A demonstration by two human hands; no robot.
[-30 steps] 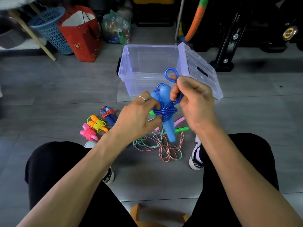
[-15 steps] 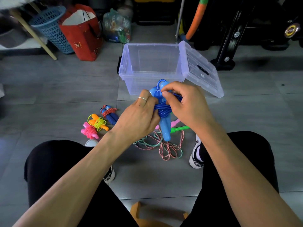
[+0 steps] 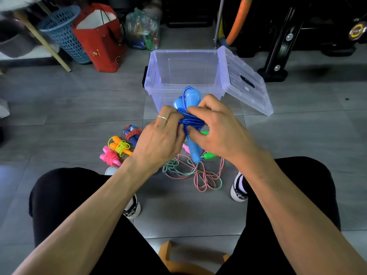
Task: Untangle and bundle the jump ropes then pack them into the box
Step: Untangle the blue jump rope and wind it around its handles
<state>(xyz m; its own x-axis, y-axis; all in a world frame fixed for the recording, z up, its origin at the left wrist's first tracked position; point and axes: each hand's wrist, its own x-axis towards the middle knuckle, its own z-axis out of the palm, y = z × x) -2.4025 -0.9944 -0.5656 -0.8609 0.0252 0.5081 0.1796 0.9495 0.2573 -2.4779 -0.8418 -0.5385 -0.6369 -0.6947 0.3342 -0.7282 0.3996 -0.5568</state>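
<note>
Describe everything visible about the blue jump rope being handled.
The blue jump rope has two glossy plastic-looking handles side by side, roughly upright, with its darker blue cord wound around their middle and a small loop showing at the top. It is held above the floor, before the clear box. The left hand and right hand grip the wound part.

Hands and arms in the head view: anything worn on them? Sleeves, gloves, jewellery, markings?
Both forearms are bare right to the bottom edge of the frame, with no sleeves, gloves, watch or cables showing. The left hand wears one thin silver band ring on a finger. The right hand shows no ring or strap. No markings visible on either.
</note>
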